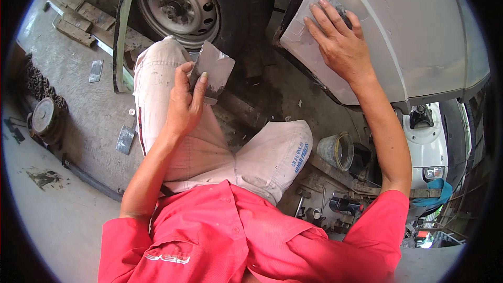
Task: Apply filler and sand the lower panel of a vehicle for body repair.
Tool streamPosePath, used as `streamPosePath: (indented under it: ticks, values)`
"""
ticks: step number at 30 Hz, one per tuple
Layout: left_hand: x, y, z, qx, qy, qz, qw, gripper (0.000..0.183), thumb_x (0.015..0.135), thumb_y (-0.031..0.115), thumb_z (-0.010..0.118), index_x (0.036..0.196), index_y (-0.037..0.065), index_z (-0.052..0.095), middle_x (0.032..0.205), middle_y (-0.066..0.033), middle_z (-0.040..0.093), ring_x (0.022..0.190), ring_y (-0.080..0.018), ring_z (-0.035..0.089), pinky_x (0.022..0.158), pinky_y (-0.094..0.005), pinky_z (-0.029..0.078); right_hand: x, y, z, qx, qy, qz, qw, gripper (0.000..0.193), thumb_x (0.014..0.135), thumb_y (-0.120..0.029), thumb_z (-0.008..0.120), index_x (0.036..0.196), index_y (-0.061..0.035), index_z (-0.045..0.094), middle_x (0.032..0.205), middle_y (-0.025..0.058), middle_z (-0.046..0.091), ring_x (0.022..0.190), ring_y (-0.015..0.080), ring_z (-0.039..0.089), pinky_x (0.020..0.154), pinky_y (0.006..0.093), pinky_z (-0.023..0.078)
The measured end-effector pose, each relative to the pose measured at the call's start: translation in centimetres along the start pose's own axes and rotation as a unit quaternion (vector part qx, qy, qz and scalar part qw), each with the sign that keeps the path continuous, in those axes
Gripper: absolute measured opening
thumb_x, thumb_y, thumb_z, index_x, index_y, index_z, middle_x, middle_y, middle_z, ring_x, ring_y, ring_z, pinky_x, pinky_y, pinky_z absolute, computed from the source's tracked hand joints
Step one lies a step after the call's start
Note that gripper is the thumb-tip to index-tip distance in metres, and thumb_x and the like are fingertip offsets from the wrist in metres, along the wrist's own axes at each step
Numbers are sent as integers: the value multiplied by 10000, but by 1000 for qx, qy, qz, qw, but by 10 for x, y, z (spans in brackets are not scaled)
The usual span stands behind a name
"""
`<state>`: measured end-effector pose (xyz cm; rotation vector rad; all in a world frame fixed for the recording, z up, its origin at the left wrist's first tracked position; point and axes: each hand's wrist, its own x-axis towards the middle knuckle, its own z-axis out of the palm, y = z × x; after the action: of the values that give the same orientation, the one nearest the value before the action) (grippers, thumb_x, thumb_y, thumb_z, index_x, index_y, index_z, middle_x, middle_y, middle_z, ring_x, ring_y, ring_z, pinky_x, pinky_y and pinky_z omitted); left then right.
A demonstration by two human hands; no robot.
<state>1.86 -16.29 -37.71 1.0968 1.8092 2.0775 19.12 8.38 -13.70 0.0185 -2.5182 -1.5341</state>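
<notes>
My left hand (184, 97) is above my left knee, closed with thumb and fingers pinching thin flat putty spreaders (217, 65). Their light faces carry dark grey smears. My right hand (343, 47) presses against the corner of a silver-grey vehicle panel (419, 31), fingers bent. Beneath those fingers is a dark grey flat piece (341, 13), mostly covered by the hand, so its kind is unclear. A paler grey patch (294, 32) surrounds that spot on the panel.
A wheel (181, 8) stands ahead beside a narrow upright strip (123, 31). Wood pieces (78, 18) and flat metallic plates (126, 139) lie left, near a round lidded can (46, 115). A bucket (335, 152) and tools (343, 205) sit at right; a white vehicle (427, 147) stands beyond.
</notes>
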Motion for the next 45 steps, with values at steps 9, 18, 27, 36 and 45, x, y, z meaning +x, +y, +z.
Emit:
streamPosePath:
  ticks: [9, 18, 27, 36, 45]
  values:
    - [0, 1, -2, 12, -6, -13, 1000, 331, 1058, 143, 626, 1314, 3, 471, 759, -95, 557, 656, -160, 490, 611, -339, 428, 14, 14, -23, 36, 9, 4, 999, 348, 874, -176, 688, 1217, -215, 728, 1448, -54, 593, 1443, 128, 456, 1173, 420, 247]
    - [0, 1, -1, 13, -4, -10, 1000, 339, 1058, 143, 625, 1324, 7, 465, 777, -106, 565, 668, -175, 503, 633, -338, 449, 21, 29, -16, 5, 2, -26, 1000, 342, 890, -181, 689, 1227, -216, 733, 1476, -59, 578, 1463, 107, 430, 1190, 408, 257]
    - [0, 2, -3, 14, -6, -14, 1000, 337, 1059, 135, 619, 1326, 2, 461, 763, -111, 574, 657, -178, 516, 621, -341, 444, 27, 34, -39, 23, 4, -20, 1000, 355, 852, -138, 694, 1199, -198, 735, 1463, -62, 583, 1449, 112, 449, 1176, 410, 264]
    - [1, 0, -1, 3, -6, -9, 1000, 348, 1057, 147, 623, 1328, 0, 460, 762, -128, 592, 647, -200, 537, 618, -361, 449, 36, 49, -24, 13, 6, -39, 999, 391, 859, -96, 689, 1231, -210, 729, 1489, -80, 564, 1473, 104, 422, 1210, 415, 252]
    - [1, 0, -2, -1, -3, -13, 1000, 342, 1056, 144, 626, 1326, 2, 471, 784, -115, 577, 665, -186, 514, 625, -350, 445, 32, 50, -51, 21, -21, -20, 999, 378, 845, -107, 698, 1211, -195, 732, 1464, -45, 584, 1452, 125, 448, 1185, 422, 275]
